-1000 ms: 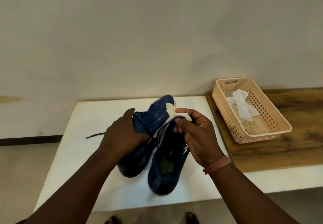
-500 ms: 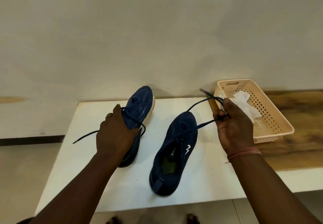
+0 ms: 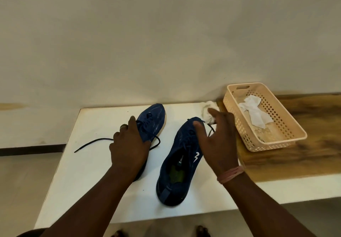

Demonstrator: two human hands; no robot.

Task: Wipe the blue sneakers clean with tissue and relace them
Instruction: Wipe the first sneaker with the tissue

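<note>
Both blue sneakers stand on the white desk (image 3: 88,181), toes pointing away from you and a little apart. Your left hand (image 3: 129,148) rests on the left sneaker (image 3: 155,118), the fingers curved over its side and heel part, so it looks like you hold it in place. Your right hand (image 3: 219,140) is above the front of the right sneaker (image 3: 177,174) with the fingers spread and relaxed — it holds nothing that I can see. Just beyond its fingertips a crumpled tissue (image 3: 207,112) lies on the desk near the far corner, beside the beige basket (image 3: 239,126), and another used tissue (image 3: 255,112) lies inside that basket.

About the progress, my judgement is this: the wiping seems mostly done or paused, because no tissue is in your hands. The lacing is not finished — a dark lace (image 3: 92,143) runs loose from the left sneaker across the desk, and a lace end (image 3: 212,129) hangs free near the toe of the right sneaker. Whether the eyelets are already threaded correctly I cannot tell. So what is left is mainly to thread and tie both sneakers.
</note>
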